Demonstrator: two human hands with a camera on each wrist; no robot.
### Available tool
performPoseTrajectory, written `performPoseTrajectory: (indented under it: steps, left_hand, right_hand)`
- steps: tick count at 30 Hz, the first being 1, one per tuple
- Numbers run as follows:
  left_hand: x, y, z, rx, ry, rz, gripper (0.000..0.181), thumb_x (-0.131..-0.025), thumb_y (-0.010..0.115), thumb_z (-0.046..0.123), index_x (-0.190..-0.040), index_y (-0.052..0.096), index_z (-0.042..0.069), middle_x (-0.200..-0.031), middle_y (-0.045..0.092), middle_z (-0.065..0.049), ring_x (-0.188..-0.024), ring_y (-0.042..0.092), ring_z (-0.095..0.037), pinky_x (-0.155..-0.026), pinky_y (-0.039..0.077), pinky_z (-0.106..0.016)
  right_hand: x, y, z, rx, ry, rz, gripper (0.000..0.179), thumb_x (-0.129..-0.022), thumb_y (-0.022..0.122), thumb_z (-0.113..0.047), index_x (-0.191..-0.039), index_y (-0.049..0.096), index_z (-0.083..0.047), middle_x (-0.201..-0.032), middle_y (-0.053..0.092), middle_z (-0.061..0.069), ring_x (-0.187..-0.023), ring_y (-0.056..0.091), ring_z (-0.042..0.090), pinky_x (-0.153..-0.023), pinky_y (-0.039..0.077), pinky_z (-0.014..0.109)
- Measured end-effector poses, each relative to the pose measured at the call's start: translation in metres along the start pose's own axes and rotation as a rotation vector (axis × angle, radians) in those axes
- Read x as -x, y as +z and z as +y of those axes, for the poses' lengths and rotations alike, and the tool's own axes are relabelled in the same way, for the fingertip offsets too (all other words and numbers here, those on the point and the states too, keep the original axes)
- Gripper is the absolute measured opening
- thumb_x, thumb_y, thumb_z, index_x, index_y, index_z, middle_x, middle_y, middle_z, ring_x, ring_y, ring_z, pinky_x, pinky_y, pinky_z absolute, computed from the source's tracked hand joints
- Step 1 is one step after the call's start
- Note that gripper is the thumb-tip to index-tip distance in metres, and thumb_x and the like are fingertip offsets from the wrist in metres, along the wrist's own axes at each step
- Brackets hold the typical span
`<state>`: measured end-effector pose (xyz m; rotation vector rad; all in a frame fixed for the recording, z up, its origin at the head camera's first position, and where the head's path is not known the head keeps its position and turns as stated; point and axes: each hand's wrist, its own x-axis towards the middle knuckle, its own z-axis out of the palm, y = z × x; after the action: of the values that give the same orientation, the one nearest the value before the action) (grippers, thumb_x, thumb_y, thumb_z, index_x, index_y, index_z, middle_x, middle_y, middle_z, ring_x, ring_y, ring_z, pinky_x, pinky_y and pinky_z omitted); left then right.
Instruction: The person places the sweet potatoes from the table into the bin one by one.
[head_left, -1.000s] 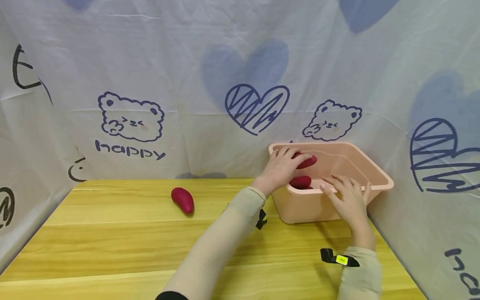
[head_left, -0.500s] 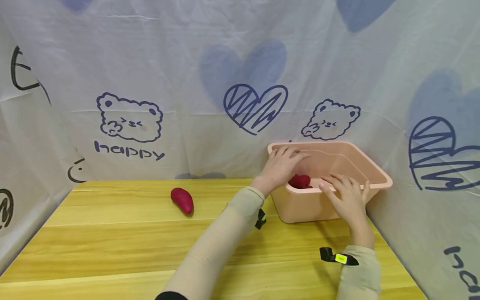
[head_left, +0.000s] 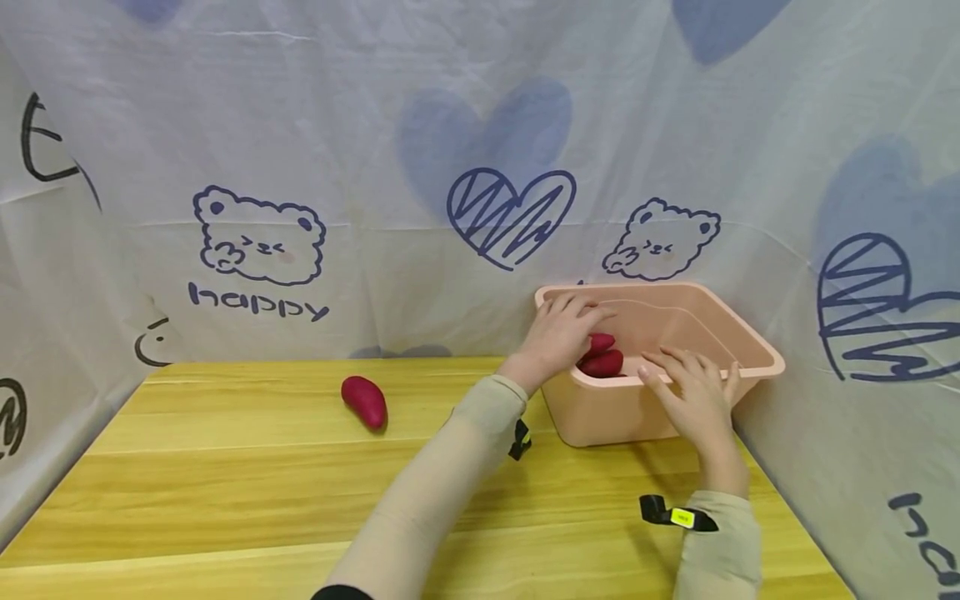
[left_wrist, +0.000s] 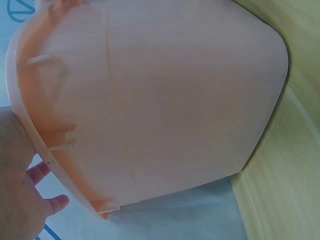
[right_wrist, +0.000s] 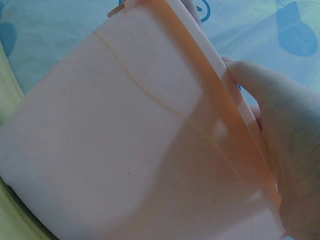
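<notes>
On the table's right side stands a pink plastic basin [head_left: 637, 412] with two red-purple sweet potatoes visible near its left wall: an upper sweet potato [head_left: 602, 342] and a lower sweet potato [head_left: 602, 364]. A sliver of red shows under them at the front rim. My left hand [head_left: 558, 337] reaches over the basin's left rim, fingers loosely bent, holding nothing. Its fingers partly hide the upper sweet potato in the head view. My right hand [head_left: 697, 400] rests at the front rim with relaxed fingers reaching over it. Both wrist views mainly show the basin's outer walls.
Another sweet potato [head_left: 365, 402] lies alone on the wooden table [head_left: 247, 492], left of the basin. A pale printed cloth [head_left: 390, 275] hangs behind the table and along both sides, close to the basin's back and right.
The sweet potato that my left hand held inside the basin has been let go. It has dropped down and settled on the others. My right hand has stayed at the rim.
</notes>
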<state>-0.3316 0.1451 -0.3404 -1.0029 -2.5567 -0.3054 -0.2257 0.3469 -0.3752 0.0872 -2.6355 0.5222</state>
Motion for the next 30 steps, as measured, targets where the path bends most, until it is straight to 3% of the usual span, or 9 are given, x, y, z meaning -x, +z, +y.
performPoseTrajectory:
  steps: [9,16,22,30]
  left_hand:
    - [0.004,0.002,-0.001,-0.036,-0.048,0.028,0.043,-0.098,0.056,0.036,-0.140,0.049,0.035,-0.141,0.051,0.007,-0.136,0.040,-0.018,-0.112,0.036,-0.046]
    - [0.010,0.003,-0.002,-0.069,-0.117,0.100,0.041,-0.098,0.052,0.042,-0.138,0.053,0.036,-0.137,0.054,0.009,-0.133,0.043,-0.018,-0.108,0.037,-0.045]
    - [0.020,0.004,-0.003,-0.063,-0.170,0.153,0.040,-0.097,0.052,0.043,-0.136,0.055,0.033,-0.137,0.056,0.005,-0.132,0.046,-0.021,-0.111,0.035,-0.052]
    - [0.037,0.000,-0.011,-0.037,-0.167,0.205,0.039,-0.096,0.055,0.039,-0.134,0.058,0.029,-0.138,0.056,0.002,-0.131,0.048,-0.024,-0.111,0.034,-0.057]
  right_hand:
    - [0.001,0.000,0.001,-0.014,0.007,-0.002,0.053,-0.098,0.045,-0.054,-0.133,0.059,-0.017,-0.145,0.047,0.016,-0.133,0.032,0.047,-0.110,-0.010,0.070]
    - [0.002,0.001,0.001,-0.023,0.013,-0.001,0.052,-0.098,0.045,-0.054,-0.132,0.060,-0.017,-0.145,0.048,0.016,-0.133,0.031,0.047,-0.110,-0.011,0.070]
    - [0.003,0.000,0.000,-0.022,0.006,0.004,0.051,-0.098,0.046,-0.053,-0.132,0.060,-0.017,-0.144,0.048,0.016,-0.132,0.032,0.047,-0.111,-0.010,0.070]
    - [0.002,0.001,0.000,-0.015,-0.005,0.018,0.051,-0.098,0.047,-0.052,-0.131,0.061,-0.017,-0.143,0.049,0.016,-0.132,0.033,0.047,-0.111,-0.011,0.070]
